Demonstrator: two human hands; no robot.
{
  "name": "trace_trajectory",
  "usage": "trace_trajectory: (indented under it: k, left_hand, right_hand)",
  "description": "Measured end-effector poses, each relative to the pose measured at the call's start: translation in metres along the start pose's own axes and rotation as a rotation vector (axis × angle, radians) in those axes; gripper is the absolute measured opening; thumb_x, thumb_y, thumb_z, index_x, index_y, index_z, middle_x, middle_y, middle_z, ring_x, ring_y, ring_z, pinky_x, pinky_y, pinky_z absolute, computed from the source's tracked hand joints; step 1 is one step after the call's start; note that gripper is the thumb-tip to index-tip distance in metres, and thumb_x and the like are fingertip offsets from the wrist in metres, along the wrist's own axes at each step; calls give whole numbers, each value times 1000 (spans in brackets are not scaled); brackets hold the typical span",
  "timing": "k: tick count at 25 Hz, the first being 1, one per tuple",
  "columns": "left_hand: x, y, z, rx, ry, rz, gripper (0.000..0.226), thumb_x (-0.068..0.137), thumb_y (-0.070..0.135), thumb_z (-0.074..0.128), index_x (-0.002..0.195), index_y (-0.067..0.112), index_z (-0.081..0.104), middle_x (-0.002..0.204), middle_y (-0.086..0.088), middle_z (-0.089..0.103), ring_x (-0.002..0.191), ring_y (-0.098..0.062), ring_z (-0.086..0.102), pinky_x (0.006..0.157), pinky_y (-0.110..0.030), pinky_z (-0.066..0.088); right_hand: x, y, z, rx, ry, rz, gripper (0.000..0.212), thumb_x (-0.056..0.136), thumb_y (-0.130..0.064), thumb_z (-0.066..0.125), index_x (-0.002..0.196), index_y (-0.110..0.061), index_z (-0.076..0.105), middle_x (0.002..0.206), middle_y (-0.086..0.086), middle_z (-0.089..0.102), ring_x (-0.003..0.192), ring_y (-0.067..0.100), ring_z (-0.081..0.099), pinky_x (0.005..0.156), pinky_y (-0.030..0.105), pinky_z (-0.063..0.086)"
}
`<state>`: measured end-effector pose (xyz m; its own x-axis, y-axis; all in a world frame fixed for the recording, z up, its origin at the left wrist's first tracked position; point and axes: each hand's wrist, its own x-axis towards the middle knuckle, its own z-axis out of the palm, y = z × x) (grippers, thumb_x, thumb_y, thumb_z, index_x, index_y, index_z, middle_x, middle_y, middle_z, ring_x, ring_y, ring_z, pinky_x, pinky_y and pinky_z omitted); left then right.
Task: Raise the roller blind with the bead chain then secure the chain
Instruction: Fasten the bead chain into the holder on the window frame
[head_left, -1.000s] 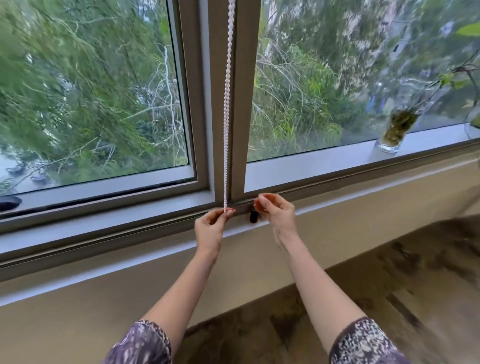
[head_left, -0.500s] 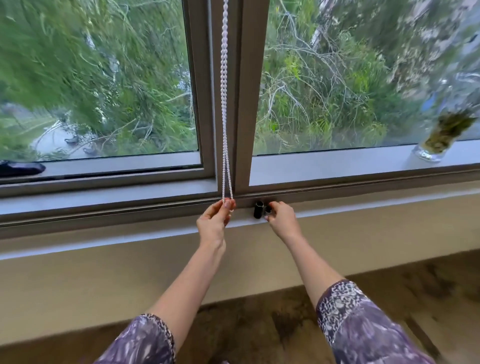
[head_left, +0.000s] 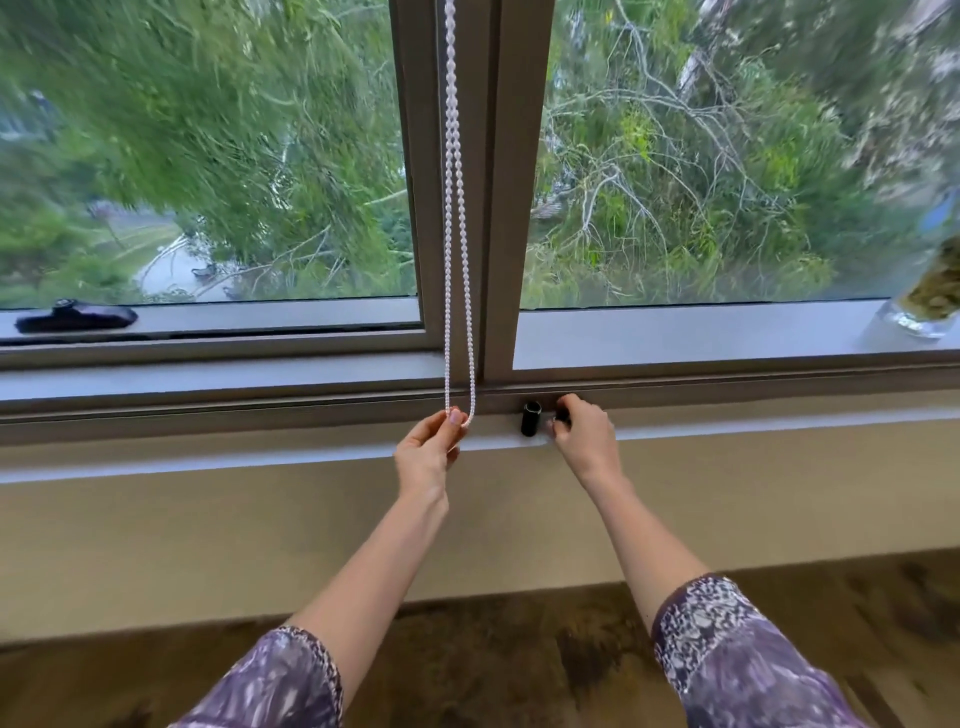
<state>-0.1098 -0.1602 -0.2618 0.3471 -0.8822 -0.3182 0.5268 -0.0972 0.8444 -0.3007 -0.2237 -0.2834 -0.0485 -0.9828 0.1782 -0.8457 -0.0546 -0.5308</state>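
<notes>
Left hand (head_left: 423, 457) pinches the bottom of the bead chain (head_left: 451, 208) loop at the sill edge, 2 strands down the mullion (head_left: 509, 182). Right hand (head_left: 584, 441) curled on a small black piece (head_left: 562, 415), just right of 1 black cylinder (head_left: 531, 418). 1 window handle (head_left: 75, 317) far left, 1 glass vase (head_left: 924, 312) far right.

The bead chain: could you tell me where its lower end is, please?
Head view, centre: the bead chain hangs before the window post, its lower end pinched by the left hand, just left of the black holder.
</notes>
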Motion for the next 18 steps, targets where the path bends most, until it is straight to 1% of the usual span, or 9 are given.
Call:
trace_trajectory:
  k: [3,5,6,8,10,13,15,17,18]
  left_hand:
    - [2,0,5,48,32,57,12,82,11,72,78,20,66,60,10,70,56,1,64,62,-19,42]
    - [5,0,9,82,61,131,12,82,8,72,76,16,66,65,2,67,55,-3,61,54,-13,45]
    - [8,0,11,99,73,168,11,81,6,72,75,14,66,68,-2,66,53,-4,60,53,-12,46]
    - [13,-2,13,150,88,222,8,80,7,74,77,10,67,68,-4,65,51,-5,59,59,-18,51]
    - [16,-4,13,206,86,259,8,79,10,75,76,11,68,68,-3,67,55,-9,60,67,-29,54]
    - [16,-8,9,291,93,299,14,81,10,70,70,18,67,68,-2,68,63,-17,61,73,-37,54]
    - [12,-8,6,316,72,305,12,84,7,65,74,12,67,68,-3,67,59,-10,60,68,-31,53]
    - [8,-5,0,257,26,288,10,86,2,63,77,7,67,67,-4,66,53,-1,60,58,-22,51]
    - [7,-3,-4,215,-1,275,11,85,0,64,77,6,67,67,-5,66,52,0,60,55,-18,51]
  right_hand:
    - [-12,-4,-19,94,82,-34,14,86,-20,65,98,-11,63,93,5,70,86,25,64,74,33,49]
    - [-24,-18,-32,169,104,-114,15,85,-22,68,96,-12,66,90,2,69,83,20,64,75,35,52]
    - [-31,-29,-36,210,94,-164,17,83,-23,70,96,-12,67,90,1,69,81,18,64,76,36,54]
    - [-44,-56,-40,299,46,-256,19,82,-22,71,98,-12,68,89,2,70,77,16,67,74,37,56]
    - [-52,-82,-38,367,5,-321,18,83,-18,71,99,-11,68,89,4,70,72,16,68,70,37,58]
    - [-55,-113,-31,351,23,-392,19,83,-13,68,102,-8,68,94,7,70,79,17,67,75,34,57]
    - [-53,-124,-28,357,40,-390,23,82,-11,68,105,-7,68,98,8,69,85,17,65,79,31,55]
    - [-53,-130,-23,341,37,-370,26,82,-8,67,108,-7,67,102,9,67,88,19,65,82,32,55]
    - [-53,-131,-21,322,40,-363,27,81,-7,67,108,-7,67,102,10,67,89,21,65,83,33,55]
